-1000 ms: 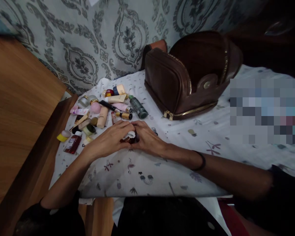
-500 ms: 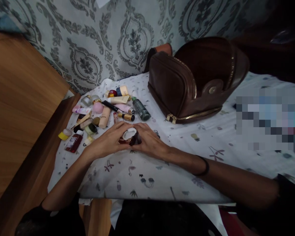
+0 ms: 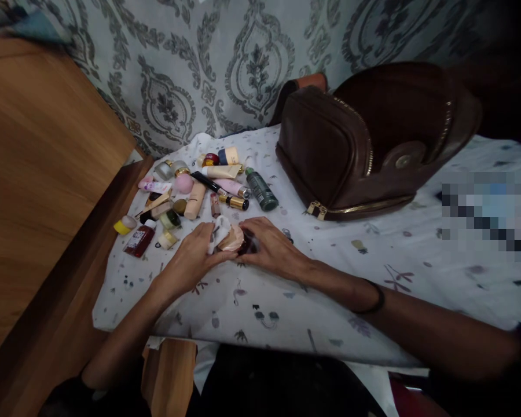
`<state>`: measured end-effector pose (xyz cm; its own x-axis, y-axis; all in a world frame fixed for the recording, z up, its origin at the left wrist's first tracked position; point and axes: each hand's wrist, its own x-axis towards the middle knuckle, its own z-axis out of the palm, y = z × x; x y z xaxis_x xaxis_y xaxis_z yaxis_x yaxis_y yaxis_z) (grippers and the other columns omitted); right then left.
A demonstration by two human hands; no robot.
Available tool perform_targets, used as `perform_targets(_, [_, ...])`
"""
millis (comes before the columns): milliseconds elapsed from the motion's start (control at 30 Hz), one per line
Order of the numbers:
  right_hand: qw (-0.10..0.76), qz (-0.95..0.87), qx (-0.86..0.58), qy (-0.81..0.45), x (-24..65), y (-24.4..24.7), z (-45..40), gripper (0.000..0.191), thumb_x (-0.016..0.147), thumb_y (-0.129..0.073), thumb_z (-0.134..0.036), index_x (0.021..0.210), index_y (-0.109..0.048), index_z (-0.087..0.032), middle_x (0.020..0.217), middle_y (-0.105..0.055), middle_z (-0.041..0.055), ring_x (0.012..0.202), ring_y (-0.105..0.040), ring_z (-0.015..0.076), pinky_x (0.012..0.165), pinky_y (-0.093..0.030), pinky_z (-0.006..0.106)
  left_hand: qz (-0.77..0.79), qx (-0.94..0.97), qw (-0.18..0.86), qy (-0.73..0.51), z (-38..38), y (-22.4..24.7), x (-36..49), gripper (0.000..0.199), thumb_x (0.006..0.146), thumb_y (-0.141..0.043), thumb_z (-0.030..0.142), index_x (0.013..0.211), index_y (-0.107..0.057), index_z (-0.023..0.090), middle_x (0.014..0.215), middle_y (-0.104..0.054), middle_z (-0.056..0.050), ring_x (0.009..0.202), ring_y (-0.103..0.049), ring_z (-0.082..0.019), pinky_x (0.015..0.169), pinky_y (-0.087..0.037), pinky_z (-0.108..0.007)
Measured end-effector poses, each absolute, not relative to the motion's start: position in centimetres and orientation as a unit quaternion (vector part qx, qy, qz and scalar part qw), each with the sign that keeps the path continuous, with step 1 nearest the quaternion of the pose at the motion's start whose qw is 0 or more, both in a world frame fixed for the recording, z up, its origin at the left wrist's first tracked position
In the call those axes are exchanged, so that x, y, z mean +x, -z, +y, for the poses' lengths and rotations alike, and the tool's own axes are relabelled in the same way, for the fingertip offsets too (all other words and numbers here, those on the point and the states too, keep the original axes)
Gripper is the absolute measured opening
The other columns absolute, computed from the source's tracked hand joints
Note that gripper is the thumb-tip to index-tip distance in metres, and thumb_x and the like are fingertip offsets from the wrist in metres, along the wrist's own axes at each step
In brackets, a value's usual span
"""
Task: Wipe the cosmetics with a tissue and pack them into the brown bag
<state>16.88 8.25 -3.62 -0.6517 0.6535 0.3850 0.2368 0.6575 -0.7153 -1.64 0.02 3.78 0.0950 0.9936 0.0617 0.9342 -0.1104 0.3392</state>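
Observation:
Between my two hands is a small round cosmetic container (image 3: pixel 231 238) with a peach-coloured face, a white part on its left and a dark glossy part on its right. My left hand (image 3: pixel 195 250) grips the left side, thumb along the near edge. On the other side my right hand (image 3: pixel 267 248) has its fingers and thumb closed around the dark part. Whether the white part is a lid or a puff, I cannot tell. Just beyond the hands lie a small pink tube (image 3: pixel 215 205) and a gold-and-black tube (image 3: pixel 234 201).
Several cosmetics lie to the left, among them a red bottle (image 3: pixel 139 238), a pink ball-shaped item (image 3: pixel 184 183) and a beige tube (image 3: pixel 195 200). A green bottle (image 3: pixel 261 189) lies near a gaping brown leather bag (image 3: pixel 316 145). Printed cloth (image 3: pixel 286 313) covers the surface; wooden furniture (image 3: pixel 47 145) borders it.
The container has tilted, and its peach face now shows beside the white part. My hands have moved slightly apart. The whole view has shifted, so the bag appears further right.

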Motion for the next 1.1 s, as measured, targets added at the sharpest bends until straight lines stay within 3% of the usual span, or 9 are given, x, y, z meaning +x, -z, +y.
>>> perform_targets(200, [0.307,-0.835,-0.266,-0.371,16.9,2.9,7.9,0.049,0.073,-0.082,-0.035,0.113,-0.060,-0.019,0.109,-0.068,0.0095,0.101,-0.064,0.0281,0.089,-0.051,0.045,0.620,0.764,0.116,-0.135,-1.4,-3.6,-3.7,0.021,0.093,-0.059,0.029,0.111,-0.052,0.021,0.108,-0.063,-0.006,0.101,-0.061,-0.024,0.088,-0.049,-0.038])
perform_targets(333, [0.309,-0.822,-0.272,-0.394,16.8,2.4,7.6,0.051,0.072,-0.083,-0.034,0.112,-0.059,-0.016,0.106,-0.068,0.0087,0.094,-0.065,0.0254,0.084,-0.052,0.041,0.638,0.750,0.099,-0.144,-1.8,-3.0,-4.1,0.009,0.096,-0.051,0.029,0.097,-0.051,0.020,0.097,-0.063,-0.006,0.092,-0.060,-0.023,0.082,-0.048,-0.036])
perform_targets(467, [0.324,-0.809,-0.290,-0.396,16.8,2.3,7.4,0.049,0.072,-0.082,-0.032,0.112,-0.059,-0.016,0.104,-0.069,0.0076,0.092,-0.065,0.0242,0.083,-0.052,0.039,0.643,0.739,0.112,-0.167,-1.8,-2.4,-3.9,0.020,0.098,-0.046,0.030,0.079,-0.047,0.021,0.079,-0.059,-0.001,0.075,-0.057,-0.019,0.069,-0.043,-0.031])
perform_targets(633, [0.347,-0.800,-0.295,-0.391,16.8,2.4,7.4,0.046,0.072,-0.080,-0.032,0.111,-0.059,-0.018,0.106,-0.069,0.0079,0.094,-0.066,0.0246,0.085,-0.053,0.041,0.634,0.744,0.127,-0.170,-2.0,-2.3,-4.0,0.026,0.098,-0.047,0.032,0.075,-0.050,0.020,0.077,-0.056,-0.001,0.073,-0.055,-0.018,0.069,-0.045,-0.031])
perform_targets(733, [0.351,-0.798,-0.296,-0.390,16.8,2.5,7.5,0.045,0.073,-0.079,-0.034,0.111,-0.059,-0.019,0.107,-0.069,0.0080,0.096,-0.066,0.0256,0.086,-0.054,0.043,0.618,0.760,0.115,-0.166,-2.2,-2.9,-3.9,0.025,0.097,-0.050,0.032,0.077,-0.058,0.018,0.097,-0.059,-0.008,0.094,-0.059,-0.022,0.084,-0.049,-0.037])
perform_targets(800, [0.350,-0.797,-0.298,-0.391,16.8,2.6,7.5,0.046,0.073,-0.078,-0.036,0.111,-0.059,-0.019,0.108,-0.069,0.0084,0.096,-0.066,0.0261,0.086,-0.054,0.044,0.593,0.777,0.113,-0.180,-2.3,-3.5,-3.7,0.021,0.097,-0.050,0.030,0.086,-0.063,0.017,0.123,-0.056,-0.013,0.118,-0.053,-0.027,0.101,-0.044,-0.041])
perform_targets(867, [0.348,-0.795,-0.300,-0.395,16.8,2.6,7.6,0.046,0.074,-0.078,-0.038,0.111,-0.059,-0.019,0.108,-0.069,0.0087,0.096,-0.066,0.0261,0.086,-0.054,0.044,0.569,0.789,0.126,-0.195,-2.3,-3.9,-3.4,0.018,0.097,-0.049,0.028,0.093,-0.064,0.018,0.132,-0.053,-0.013,0.126,-0.049,-0.027,0.107,-0.041,-0.041])
perform_targets(1000, [0.343,-0.783,-0.314,-0.413,16.7,2.4,7.7,0.044,0.074,-0.077,-0.038,0.108,-0.059,-0.018,0.104,-0.069,0.0087,0.093,-0.066,0.0245,0.083,-0.054,0.040,0.589,0.767,0.120,-0.225,-2.1,-3.5,-2.7,0.023,0.098,-0.050,0.029,0.078,-0.057,0.019,0.086,-0.057,-0.004,0.084,-0.058,-0.020,0.076,-0.048,-0.031])
perform_targets(1100, [0.344,-0.776,-0.333,-0.411,16.7,2.3,7.7,0.044,0.073,-0.077,-0.038,0.106,-0.059,-0.017,0.100,-0.070,0.0082,0.088,-0.066,0.0236,0.079,-0.053,0.039,0.625,0.735,0.074,-0.251,-2.2,-2.2,-2.4,0.024,0.095,-0.054,0.031,0.074,-0.051,0.021,0.078,-0.051,-0.001,0.075,-0.054,-0.018,0.068,-0.045,-0.029])
